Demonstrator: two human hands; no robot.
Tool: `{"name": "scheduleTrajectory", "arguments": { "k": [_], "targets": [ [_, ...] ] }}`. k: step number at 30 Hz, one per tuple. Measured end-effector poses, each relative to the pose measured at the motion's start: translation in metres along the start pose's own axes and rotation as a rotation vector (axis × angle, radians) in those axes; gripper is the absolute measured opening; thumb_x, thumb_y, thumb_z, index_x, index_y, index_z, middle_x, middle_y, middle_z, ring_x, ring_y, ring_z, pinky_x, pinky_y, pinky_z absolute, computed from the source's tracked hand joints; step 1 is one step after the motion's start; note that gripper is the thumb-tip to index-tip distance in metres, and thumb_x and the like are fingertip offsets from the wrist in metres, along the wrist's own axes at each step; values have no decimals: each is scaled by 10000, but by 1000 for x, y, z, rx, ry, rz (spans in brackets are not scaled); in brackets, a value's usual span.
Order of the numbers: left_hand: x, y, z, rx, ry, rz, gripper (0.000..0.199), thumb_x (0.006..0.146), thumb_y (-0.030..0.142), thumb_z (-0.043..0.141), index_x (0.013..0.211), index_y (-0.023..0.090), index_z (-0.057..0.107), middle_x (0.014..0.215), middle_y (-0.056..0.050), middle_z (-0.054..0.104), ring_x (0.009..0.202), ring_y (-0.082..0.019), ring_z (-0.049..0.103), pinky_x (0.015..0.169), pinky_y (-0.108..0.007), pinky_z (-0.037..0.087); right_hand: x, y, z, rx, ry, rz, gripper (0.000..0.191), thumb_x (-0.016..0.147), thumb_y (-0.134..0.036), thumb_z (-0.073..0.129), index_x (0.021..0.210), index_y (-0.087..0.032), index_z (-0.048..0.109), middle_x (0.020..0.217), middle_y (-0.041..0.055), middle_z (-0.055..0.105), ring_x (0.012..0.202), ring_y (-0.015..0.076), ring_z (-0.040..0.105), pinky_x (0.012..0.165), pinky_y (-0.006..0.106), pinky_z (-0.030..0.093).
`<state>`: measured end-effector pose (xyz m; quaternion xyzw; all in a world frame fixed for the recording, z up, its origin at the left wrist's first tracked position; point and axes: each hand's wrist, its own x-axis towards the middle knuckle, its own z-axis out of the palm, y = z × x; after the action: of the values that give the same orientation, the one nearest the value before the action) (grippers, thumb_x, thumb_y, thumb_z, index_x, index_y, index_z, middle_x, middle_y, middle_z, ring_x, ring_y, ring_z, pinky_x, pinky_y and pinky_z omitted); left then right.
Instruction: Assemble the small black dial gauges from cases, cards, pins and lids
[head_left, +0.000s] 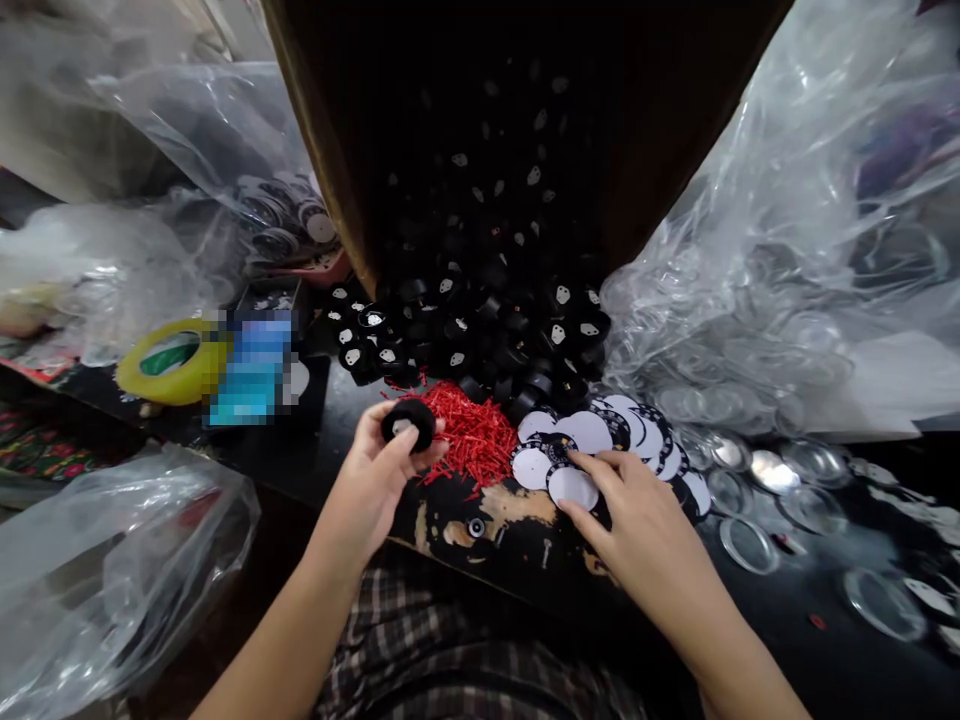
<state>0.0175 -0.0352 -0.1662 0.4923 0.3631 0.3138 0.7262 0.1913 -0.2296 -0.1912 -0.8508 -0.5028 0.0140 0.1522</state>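
Note:
My left hand (382, 465) is closed around a black round housing (409, 425) with a light patch on the side facing me, the thumb lying across it. My right hand (626, 500) reaches into a spread of round dials (589, 433), some with white faces up, others black with printed marks. Thumb and index finger close on opposite edges of a white-faced dial (573, 488) at the near side. Between the hands lies a heap of thin red pointers (472, 435). Behind it, many black housings (517, 340) spill from a large open box (330, 150).
Clear round covers (750, 545) and plastic bags (697, 300) crowd the right. To the left sit a yellow tape roll (135, 375), a blurred-out blue object (251, 370) and another bag (135, 590). A small ring-shaped part (475, 527) lies near the table's front edge.

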Motion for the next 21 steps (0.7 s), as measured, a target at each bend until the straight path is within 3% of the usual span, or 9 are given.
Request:
{"name": "scheduleTrajectory", "arguments": {
  "k": [4, 9, 11, 14, 17, 21],
  "targets": [
    [-38, -20, 17, -293, -35, -330, 377, 769, 257, 724, 1091, 215, 533, 992, -60, 699, 784, -142, 685, 799, -287, 542, -2, 8, -1, 74, -29, 79, 262, 843, -305, 564, 1070, -176, 580, 1037, 113, 589, 943, 275, 588, 816, 424, 468],
    [-52, -33, 31, -428, -114, -437, 337, 861, 367, 626, 1136, 177, 585, 1077, -101, 685, 779, -125, 650, 746, -248, 529, 5, 11, -9, 352, -79, 284, 172, 862, -365, 542, 870, -198, 584, 722, 15, 603, 609, 165, 561, 587, 294, 454],
    [-52, -33, 38, -463, -93, -483, 343, 906, 393, 549, 1161, 166, 577, 1097, -119, 681, 814, -146, 657, 767, -273, 532, 5, 2, -11, 443, -46, 292, 179, 882, -372, 539, 876, -207, 610, 734, 13, 627, 636, 165, 582, 599, 288, 464],
    [-51, -33, 50, -535, -32, -537, 353, 938, 395, 480, 1220, 190, 533, 1115, -124, 677, 949, -210, 665, 882, -377, 520, 1, -21, -8, 513, 70, 93, 164, 934, -276, 483, 985, -210, 624, 924, 56, 668, 862, 192, 619, 771, 329, 483],
    [-52, -32, 59, -615, 23, -513, 313, 935, 400, 483, 1188, 225, 544, 1141, -92, 663, 1039, -227, 639, 962, -433, 482, -3, -38, -2, 500, 166, -161, 247, 941, -160, 455, 1142, -209, 590, 1012, 68, 674, 929, 191, 605, 839, 357, 459],
    [-56, -31, 59, -677, 73, -525, 295, 926, 434, 485, 1082, 214, 604, 1217, -81, 622, 1139, -256, 585, 986, -463, 475, -3, -43, -2, 414, 302, -218, 296, 897, -90, 519, 1160, -210, 583, 994, 57, 687, 877, 188, 597, 797, 363, 433]
  ]
}}
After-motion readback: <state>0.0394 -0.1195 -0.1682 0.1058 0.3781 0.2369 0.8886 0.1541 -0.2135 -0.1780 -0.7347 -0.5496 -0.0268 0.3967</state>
